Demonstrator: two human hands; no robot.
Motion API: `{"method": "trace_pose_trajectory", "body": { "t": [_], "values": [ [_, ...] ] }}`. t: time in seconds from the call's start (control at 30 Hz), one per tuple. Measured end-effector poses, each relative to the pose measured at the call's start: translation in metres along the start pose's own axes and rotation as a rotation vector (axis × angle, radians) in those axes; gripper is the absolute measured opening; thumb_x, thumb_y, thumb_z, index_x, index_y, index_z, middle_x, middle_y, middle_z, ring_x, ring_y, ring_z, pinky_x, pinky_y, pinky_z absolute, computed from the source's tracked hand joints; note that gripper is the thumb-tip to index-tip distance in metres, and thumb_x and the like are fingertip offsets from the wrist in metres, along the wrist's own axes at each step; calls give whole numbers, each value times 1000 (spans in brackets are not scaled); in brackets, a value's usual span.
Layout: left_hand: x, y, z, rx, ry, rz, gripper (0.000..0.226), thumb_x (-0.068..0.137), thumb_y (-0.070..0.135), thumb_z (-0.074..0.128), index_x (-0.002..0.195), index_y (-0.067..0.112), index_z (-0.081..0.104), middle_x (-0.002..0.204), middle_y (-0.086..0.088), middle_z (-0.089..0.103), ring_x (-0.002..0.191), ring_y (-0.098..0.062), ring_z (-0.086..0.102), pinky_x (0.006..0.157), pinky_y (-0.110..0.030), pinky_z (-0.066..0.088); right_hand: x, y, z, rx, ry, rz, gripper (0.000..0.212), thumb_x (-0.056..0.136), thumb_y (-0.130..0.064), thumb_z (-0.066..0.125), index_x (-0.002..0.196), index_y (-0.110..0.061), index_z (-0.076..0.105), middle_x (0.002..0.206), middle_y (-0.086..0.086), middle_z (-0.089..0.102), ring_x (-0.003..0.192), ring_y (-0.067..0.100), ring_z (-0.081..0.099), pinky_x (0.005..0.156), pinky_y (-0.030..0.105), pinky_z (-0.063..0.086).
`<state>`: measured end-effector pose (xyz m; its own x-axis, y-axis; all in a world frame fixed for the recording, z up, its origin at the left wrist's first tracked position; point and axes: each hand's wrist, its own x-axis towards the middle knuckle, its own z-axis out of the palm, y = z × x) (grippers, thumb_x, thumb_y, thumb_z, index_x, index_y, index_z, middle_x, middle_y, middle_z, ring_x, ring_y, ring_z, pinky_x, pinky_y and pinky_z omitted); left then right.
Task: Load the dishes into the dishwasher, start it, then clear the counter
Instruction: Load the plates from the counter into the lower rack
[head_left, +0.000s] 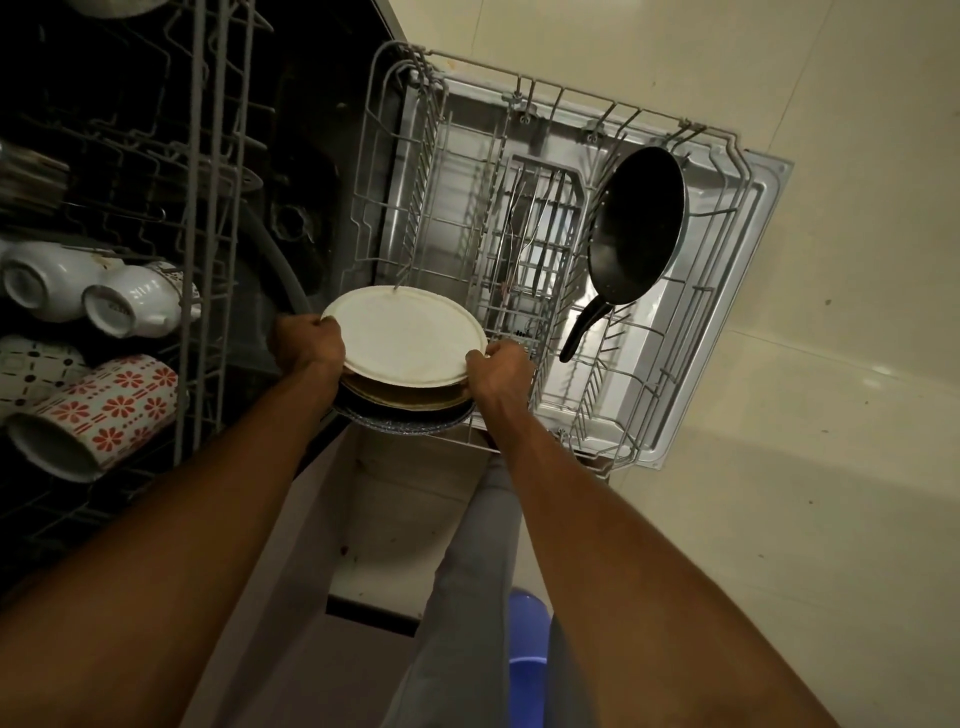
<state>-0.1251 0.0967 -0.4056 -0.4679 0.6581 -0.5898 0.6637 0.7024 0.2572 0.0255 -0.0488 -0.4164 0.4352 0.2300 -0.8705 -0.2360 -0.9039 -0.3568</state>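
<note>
Both hands (306, 343) grip plate stack (405, 338) edges.

Lower rack (719, 291) is mostly open wire on the near-right side, room to reach in there. Black pan (638, 223) leans upright along the far-right, handle angling down into the mid lane. Cutlery basket (540, 228) fills the centre. Upper rack (208, 208) w/ mugs (111, 410) crowds the left; tub beneath is prob. too dark to judge.

The lower rack (519, 218), pulled out over the open door (748, 312) beyond both hands, carries a black frying pan (636, 223) leaning on edge, farther out to the right.
</note>
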Motion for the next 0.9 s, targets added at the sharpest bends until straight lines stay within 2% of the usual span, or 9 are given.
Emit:
{"method": "trace_pose_trajectory", "body": {
  "t": [0.07,0.13,0.2,0.27,0.4,0.47,0.6,0.73,0.9],
  "values": [
    [11,-10,4,-21,2,-19,47,75,25,70,120,8,69,114,-11,71,94,-33,71,77,-49,62,5,-10,-6,-21,-4,15,27,85,-16,63,105,1,68,96,17,72,86,34,71,74,47,62],
    [9,-9,9,-8,-34,-34,40,81,23,70,117,6,70,110,-10,70,71,-30,72,53,-39,63,17,-12,-10,-55,6,11,23,87,-10,63,105,3,70,98,17,72,89,32,69,73,42,59],
    [7,-3,17,48,-55,-3,26,91,14,64,113,1,71,100,-16,71,43,-20,63,35,-25,51,29,-10,-11,-66,24,8,20,85,-9,62,98,3,70,93,18,72,86,33,69,74,45,61],
    [12,2,27,81,-43,6,25,92,10,60,111,-3,70,96,-20,73,31,-15,56,29,-19,40,37,-10,-9,-69,25,8,17,85,-8,63,94,4,71,88,16,71,81,30,67,69,40,58],
    [26,14,31,152,17,-13,36,90,8,61,124,-4,62,115,-17,69,68,-31,72,26,-22,40,46,-12,-2,-85,10,3,15,87,-10,64,93,2,72,84,11,67,77,24,60,65,30,45],
    [28,14,31,178,36,-24,42,89,9,64,130,-2,59,121,-17,67,85,-34,73,34,-26,49,49,-9,1,-80,19,2,15,88,-10,63,95,0,72,85,10,66,78,24,60,66,29,43],
    [28,9,26,161,49,-12,41,83,16,71,122,2,67,115,-17,70,97,-35,71,79,-45,62,51,-7,0,-100,27,-33,15,91,-10,62,96,1,71,83,8,64,74,20,56,57,28,38],
    [21,11,18,134,26,13,48,84,31,73,121,1,67,111,-19,72,98,-38,72,83,-51,61,50,-9,-5,-129,12,-45,25,100,-14,53,98,1,72,90,12,69,82,24,64,68,33,51],
    [-17,25,-3,124,46,118,37,96,26,58,119,-1,68,119,-19,70,110,-36,67,94,-43,55,26,-13,-31,-259,-6,-120,28,102,-22,51,100,1,69,98,16,71,91,31,67,76,40,57]
  ]
}}
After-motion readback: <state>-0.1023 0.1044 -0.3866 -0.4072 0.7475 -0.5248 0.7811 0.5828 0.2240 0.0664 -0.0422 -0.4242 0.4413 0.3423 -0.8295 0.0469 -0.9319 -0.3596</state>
